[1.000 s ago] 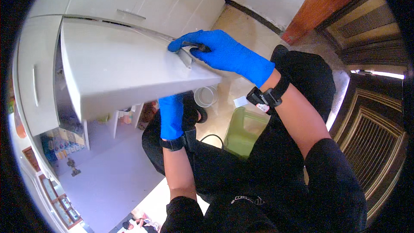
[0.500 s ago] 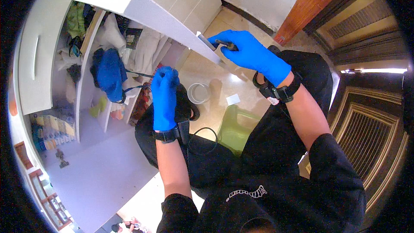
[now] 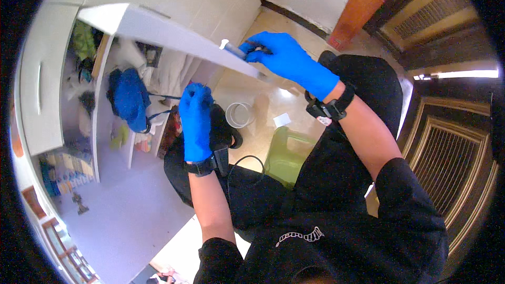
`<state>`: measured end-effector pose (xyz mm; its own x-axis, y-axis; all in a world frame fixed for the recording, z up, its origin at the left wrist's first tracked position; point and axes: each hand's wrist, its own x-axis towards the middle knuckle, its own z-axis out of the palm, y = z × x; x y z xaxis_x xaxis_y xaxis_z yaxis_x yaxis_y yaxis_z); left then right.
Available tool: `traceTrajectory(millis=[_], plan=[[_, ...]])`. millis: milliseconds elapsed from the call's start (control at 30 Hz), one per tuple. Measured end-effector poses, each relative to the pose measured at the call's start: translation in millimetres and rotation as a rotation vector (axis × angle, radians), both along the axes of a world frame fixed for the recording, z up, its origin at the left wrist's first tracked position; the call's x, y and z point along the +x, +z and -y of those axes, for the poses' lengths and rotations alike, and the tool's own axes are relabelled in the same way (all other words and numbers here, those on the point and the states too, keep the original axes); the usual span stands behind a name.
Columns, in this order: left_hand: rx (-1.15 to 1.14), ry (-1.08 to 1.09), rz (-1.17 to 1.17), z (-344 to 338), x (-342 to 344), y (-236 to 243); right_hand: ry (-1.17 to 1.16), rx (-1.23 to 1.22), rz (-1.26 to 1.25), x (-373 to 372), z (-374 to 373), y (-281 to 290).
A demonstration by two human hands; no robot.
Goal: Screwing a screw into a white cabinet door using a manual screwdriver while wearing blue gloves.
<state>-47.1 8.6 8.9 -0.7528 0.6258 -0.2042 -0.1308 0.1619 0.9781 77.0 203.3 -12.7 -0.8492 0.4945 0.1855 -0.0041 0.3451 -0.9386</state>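
Note:
A white cabinet panel (image 3: pixel 173 34) stands tilted edge-on above the cubbies, with a pale metal fitting (image 3: pixel 228 46) on its right part. My gloved right hand (image 3: pixel 276 55) is closed on a small dark tool (image 3: pixel 259 48) beside this fitting. My gloved left hand (image 3: pixel 195 110) is lower, below the panel, with curled fingers; whatever it may hold is hidden. Left of that hand, open cubbies hold a blue bag (image 3: pixel 130 100) with dark straps, pale cloths and a green item (image 3: pixel 84 44).
A green plastic stool (image 3: pixel 284 158), a white round container (image 3: pixel 239 114) and a white card (image 3: pixel 282 119) are on the tiled floor between my legs. A dark panelled door (image 3: pixel 447 163) stands at the right, a lilac board (image 3: pixel 115 215) at the lower left.
The panel has swung from lying flat to edge-on, uncovering the cubbies. My left hand has come out from under it into view. My right hand, still on the dark tool, has shifted slightly.

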Motion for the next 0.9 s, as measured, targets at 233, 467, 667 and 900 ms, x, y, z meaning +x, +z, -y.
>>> traceTrajectory(millis=[233, 467, 667, 900], plan=[[-0.097, -0.047, -0.194, 1.1, -3.7, -19.8, 0.041, 0.083, -0.077, 1.7, -9.7, 0.9], [-0.469, -0.24, -0.89, -7.4, -8.9, -26.8, 0.231, 0.091, 0.041, 7.6, -21.6, 15.2], [-0.27, -0.149, -0.521, 9.0, -24.9, -44.4, 0.287, 0.142, 0.102, 5.1, -27.1, 18.4], [-0.218, -0.138, -0.315, 14.7, -27.7, -51.4, 0.27, 0.02, -0.039, -0.1, -25.1, 5.7]])
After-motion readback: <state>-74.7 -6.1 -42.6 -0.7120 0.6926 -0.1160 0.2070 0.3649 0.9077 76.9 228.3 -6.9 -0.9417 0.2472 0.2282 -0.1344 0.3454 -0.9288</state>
